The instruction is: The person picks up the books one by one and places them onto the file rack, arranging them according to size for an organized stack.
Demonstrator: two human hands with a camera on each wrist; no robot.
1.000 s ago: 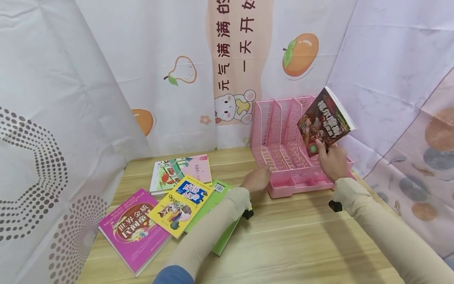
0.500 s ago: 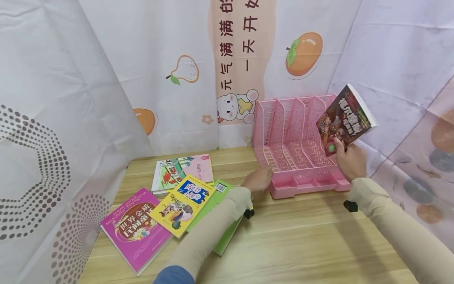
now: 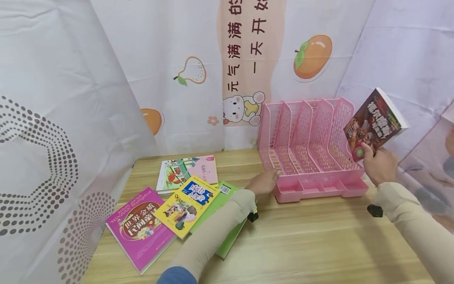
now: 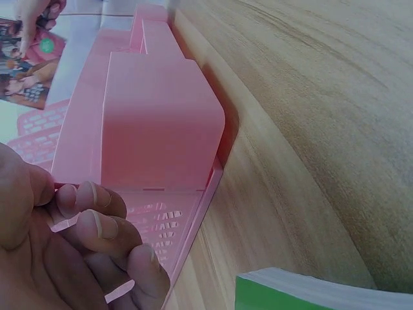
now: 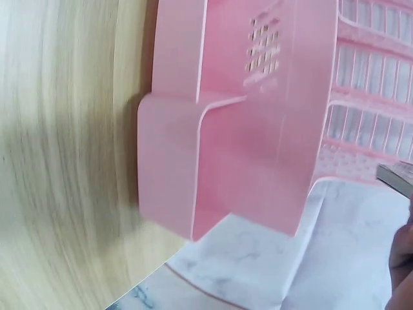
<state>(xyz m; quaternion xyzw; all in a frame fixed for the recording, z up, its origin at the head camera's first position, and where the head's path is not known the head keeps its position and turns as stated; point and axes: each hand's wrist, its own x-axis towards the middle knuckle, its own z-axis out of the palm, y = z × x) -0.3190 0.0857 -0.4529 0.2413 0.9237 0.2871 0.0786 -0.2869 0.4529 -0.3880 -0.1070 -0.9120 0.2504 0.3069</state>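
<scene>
My right hand [image 3: 381, 165] holds a dark-covered paperback book [image 3: 376, 122] by its lower corner, thumb on the front cover. The book is raised and tilted beside the right end of a pink plastic desk book rack [image 3: 305, 194], its cover facing me. My left hand [image 3: 263, 183] grips the rack's left side edge near the front; the left wrist view shows its curled fingers [image 4: 106, 226] around the pink panel. Upright perforated dividers [image 3: 301, 134] split the rack into several slots, with small open trays along the front.
On the table's left lie a purple book [image 3: 142, 228], a yellow book [image 3: 186, 207] overlapping a green book [image 3: 230, 240], and a pink-and-white picture book [image 3: 188, 173] behind them. Printed curtains [image 3: 198, 31] enclose the table [image 3: 301, 244] at the back and sides.
My right hand has carried the paperback rightward, from in front of the rack's right slots to beside its right end. My left hand stays at the rack's left edge. The head view shifted slightly.
</scene>
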